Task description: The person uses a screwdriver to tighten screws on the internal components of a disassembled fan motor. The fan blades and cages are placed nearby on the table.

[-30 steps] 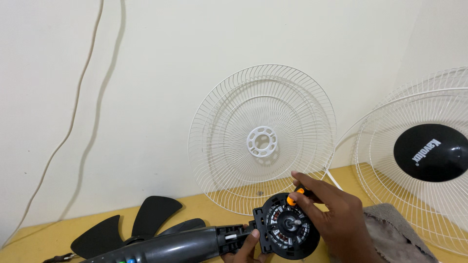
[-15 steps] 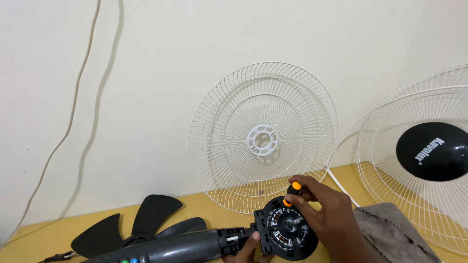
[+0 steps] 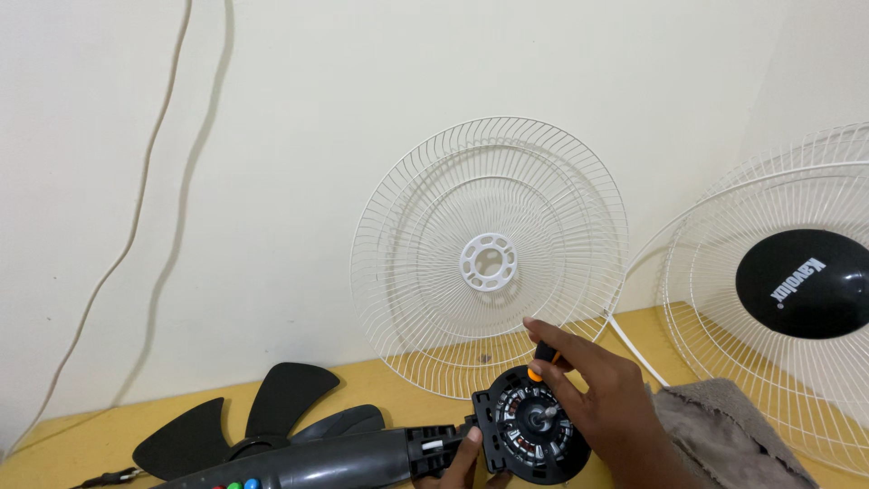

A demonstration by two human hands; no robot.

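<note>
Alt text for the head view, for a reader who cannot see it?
A right hand holds a screwdriver to a fan motor steadied by the left hand. A white grille leans on the wall; black blades lie left.

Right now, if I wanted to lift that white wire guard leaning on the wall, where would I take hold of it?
Probably by the top of its outer rim, coming from above and in front. The white wire guard stands nearly upright on the yellow table, leaning against the wall, so its upper rim is free.
</note>
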